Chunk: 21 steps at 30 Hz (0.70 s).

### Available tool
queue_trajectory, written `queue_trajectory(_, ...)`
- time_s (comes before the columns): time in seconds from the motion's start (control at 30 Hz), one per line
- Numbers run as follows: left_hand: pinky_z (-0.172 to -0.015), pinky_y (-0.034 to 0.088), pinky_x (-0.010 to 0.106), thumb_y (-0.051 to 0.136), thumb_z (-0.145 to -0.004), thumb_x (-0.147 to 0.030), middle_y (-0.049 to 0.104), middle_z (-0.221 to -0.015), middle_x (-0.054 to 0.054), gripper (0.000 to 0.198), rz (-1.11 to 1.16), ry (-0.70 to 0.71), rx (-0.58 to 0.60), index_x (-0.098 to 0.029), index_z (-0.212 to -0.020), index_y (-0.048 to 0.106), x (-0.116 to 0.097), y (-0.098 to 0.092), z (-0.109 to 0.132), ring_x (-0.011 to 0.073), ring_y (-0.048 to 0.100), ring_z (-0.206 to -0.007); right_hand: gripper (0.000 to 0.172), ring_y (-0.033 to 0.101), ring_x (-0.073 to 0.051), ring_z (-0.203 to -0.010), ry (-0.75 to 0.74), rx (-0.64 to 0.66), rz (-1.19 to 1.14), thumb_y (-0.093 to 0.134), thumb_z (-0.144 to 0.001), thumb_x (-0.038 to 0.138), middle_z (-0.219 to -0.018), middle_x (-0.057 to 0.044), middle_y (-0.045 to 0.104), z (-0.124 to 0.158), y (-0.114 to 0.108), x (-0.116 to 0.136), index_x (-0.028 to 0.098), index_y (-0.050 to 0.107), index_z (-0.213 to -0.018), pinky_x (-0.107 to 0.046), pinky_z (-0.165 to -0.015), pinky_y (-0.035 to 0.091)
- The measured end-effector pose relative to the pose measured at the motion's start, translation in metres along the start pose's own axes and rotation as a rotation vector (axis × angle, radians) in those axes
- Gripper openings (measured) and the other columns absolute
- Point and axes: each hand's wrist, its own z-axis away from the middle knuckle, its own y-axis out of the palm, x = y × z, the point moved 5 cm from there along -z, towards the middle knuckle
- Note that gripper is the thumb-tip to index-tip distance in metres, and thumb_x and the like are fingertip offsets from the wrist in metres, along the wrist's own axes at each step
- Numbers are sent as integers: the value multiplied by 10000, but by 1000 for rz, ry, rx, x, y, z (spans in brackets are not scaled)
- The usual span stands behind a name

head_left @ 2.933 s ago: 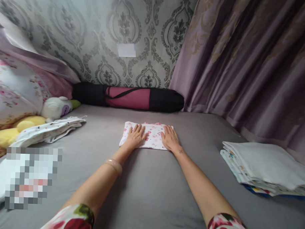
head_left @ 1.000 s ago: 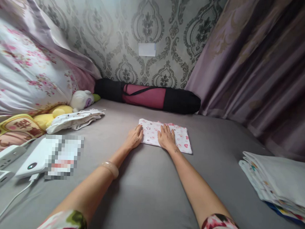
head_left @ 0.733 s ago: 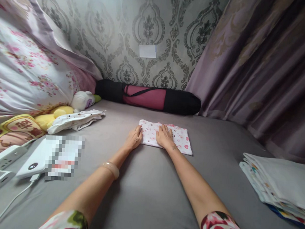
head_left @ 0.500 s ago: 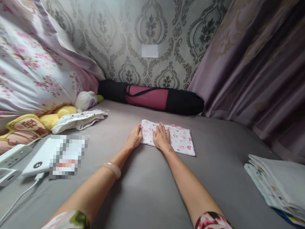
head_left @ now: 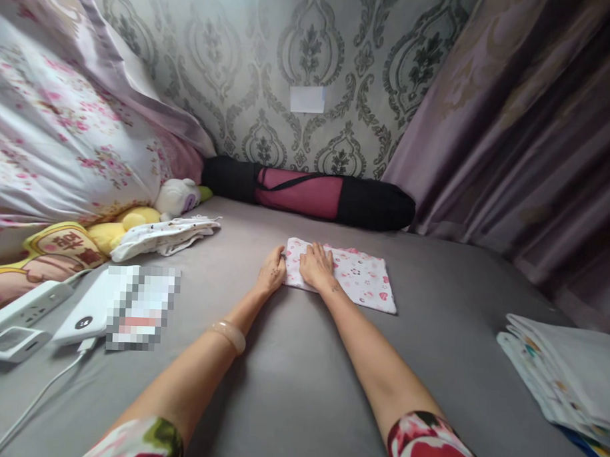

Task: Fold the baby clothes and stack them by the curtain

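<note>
A folded white cloth with pink and red prints (head_left: 366, 277) lies flat on the grey sheet in the middle. My left hand (head_left: 272, 270) is at the cloth's left edge, its fingers together and its fingertips at the edge; whether they pinch the fabric is hard to make out. On the left part of the cloth, my right hand (head_left: 317, 265) lies palm down with its fingers slightly apart, pressing on the top.
A black and pink rolled bag (head_left: 299, 191) lies along the wall. At left are plush toys (head_left: 176, 196), a crumpled white cloth (head_left: 164, 237), a white power bank (head_left: 95, 308), a power strip (head_left: 27, 309) and a cable. Folded cloths (head_left: 570, 371) lie at right.
My right hand has slid left over the cloth, closer to my left hand. My left hand stays at the left edge. The whole view has shifted slightly.
</note>
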Motion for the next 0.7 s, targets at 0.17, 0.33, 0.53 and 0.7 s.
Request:
queue_trajectory(0.17, -1080, 387, 402, 325, -878, -172, 582, -1310, 110, 435, 28, -15, -1, -151, -1266, 519, -1, -1, 0, 216, 514, -1241, 574, 200, -246, -1422, -16, -40, -7, 218, -971, 361, -1540, -120, 295, 4, 15, 4, 88, 315, -1466, -449, -1145, 83)
queue_trajectory(0.33, -1073, 383, 387, 312, -914, -218, 568, -1314, 148, 403, 50, -55, -9, -112, -1242, 520, -7, -6, 1, 219, 513, -1237, 553, 225, -273, -1411, -3, 15, 4, 253, -963, 328, -1527, -154, 310, 0, 10, 9, 73, 352, -1444, -472, -1131, 128)
queue_trajectory(0.53, -1020, 414, 370, 190, -985, -365, 641, -1138, 131, 461, 111, -49, -42, -145, -1070, 586, -15, -13, 4, 214, 564, -1136, 540, 161, -244, -1437, -112, 19, 24, 209, -977, 306, -1558, -132, 242, -13, 4, 42, 82, 335, -1453, -474, -1146, 69)
queue_trajectory(0.7, -1012, 413, 353, 181, -991, -387, 641, -1097, 115, 464, 138, -63, -58, -155, -1034, 582, -15, -15, 4, 205, 567, -1120, 562, 129, -249, -1445, -162, 112, 77, 239, -968, 305, -1561, -138, 224, -10, 17, 53, 59, 301, -1470, -483, -1147, 66)
